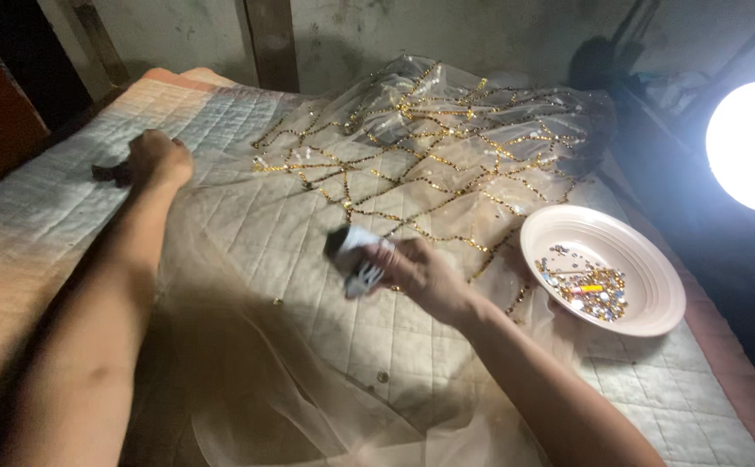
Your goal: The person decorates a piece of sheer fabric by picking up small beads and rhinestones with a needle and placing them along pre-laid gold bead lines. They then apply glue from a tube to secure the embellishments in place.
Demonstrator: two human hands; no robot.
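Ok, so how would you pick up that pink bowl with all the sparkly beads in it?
Take the pink bowl by its wide flat rim on the near side, thumb on top and fingers under the lip. It sits level on the quilted pad with loose beads pooled in the middle, so lifting straight up and keeping it flat should probably stop them spilling. The right hand is closest.

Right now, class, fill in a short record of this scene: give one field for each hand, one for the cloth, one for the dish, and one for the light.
left hand: left hand rests on the quilted mat, closed on a small dark object
right hand: right hand holds a small black and white tube above the mat
cloth: sheer fabric with lines of gold beads, spread on the mat
dish: pale pink bowl with loose beads, at the right
light: bright round lamp, far right
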